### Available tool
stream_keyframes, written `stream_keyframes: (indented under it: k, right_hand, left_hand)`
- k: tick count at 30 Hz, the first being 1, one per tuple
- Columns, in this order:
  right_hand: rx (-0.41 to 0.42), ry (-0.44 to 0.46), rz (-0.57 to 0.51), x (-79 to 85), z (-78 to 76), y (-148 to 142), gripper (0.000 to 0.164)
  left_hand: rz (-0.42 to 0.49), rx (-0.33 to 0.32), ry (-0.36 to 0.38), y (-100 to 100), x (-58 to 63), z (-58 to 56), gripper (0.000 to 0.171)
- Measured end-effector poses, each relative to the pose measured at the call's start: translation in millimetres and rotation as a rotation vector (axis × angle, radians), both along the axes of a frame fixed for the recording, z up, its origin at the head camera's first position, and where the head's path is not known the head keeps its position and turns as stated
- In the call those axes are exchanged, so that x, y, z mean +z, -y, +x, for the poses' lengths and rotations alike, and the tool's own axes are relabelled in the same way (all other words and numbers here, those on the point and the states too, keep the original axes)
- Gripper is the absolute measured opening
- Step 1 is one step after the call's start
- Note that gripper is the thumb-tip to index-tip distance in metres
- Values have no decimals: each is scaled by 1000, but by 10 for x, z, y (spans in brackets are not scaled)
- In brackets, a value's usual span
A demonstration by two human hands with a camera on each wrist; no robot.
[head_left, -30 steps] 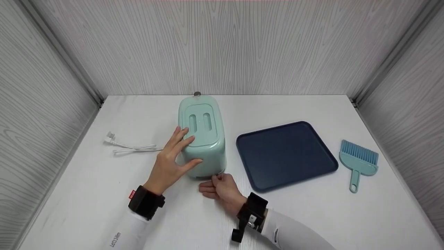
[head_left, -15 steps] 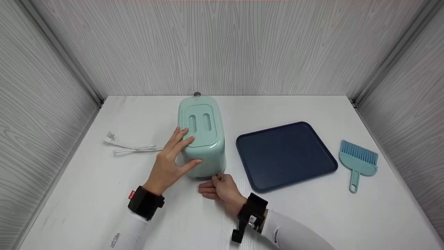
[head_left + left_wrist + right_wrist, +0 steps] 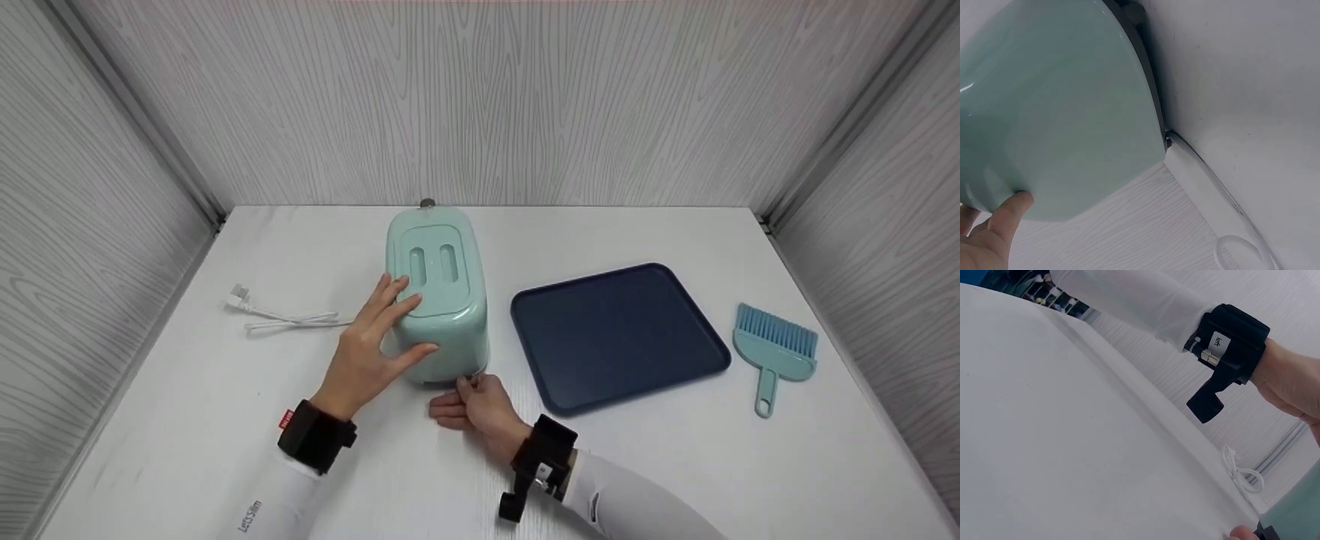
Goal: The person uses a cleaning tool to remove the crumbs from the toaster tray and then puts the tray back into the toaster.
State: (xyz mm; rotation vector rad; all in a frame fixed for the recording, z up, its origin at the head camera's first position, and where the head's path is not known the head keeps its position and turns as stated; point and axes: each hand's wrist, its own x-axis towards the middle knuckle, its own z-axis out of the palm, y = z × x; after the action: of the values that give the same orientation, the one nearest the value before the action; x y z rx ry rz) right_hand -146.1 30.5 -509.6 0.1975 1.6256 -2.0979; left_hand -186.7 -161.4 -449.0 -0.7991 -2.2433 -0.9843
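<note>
Right hand [image 3: 486, 414]: lower centre; thumb and forefinger pinch the near base edge of a glossy mint-green, rounded-box toaster [image 3: 450, 307] (exact part hidden).
Left hand [image 3: 362, 367]: spread wide, against the toaster, left of centre.
Progress: toaster upright, centre; base work judged under way, unfinished. Nothing visibly detached.
White slim cord [image 3: 296, 321]: left; left wrist view shows its exit beside the dark base rim [image 3: 1139, 56], concealed from the head view.
Teal plastic brush [image 3: 776, 352]: right, head view only.
</note>
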Motion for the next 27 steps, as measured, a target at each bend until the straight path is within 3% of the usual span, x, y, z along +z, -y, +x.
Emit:
stream_keyframes:
  k: [14, 27]
  right_hand:
    - [24, -5, 43, -7, 1, -9, 37]
    - [66, 3, 5, -16, 53, -99, 40]
  left_hand:
    - [-9, 10, -10, 10, -19, -16, 67]
    - [-11, 9, 0, -7, -11, -16, 67]
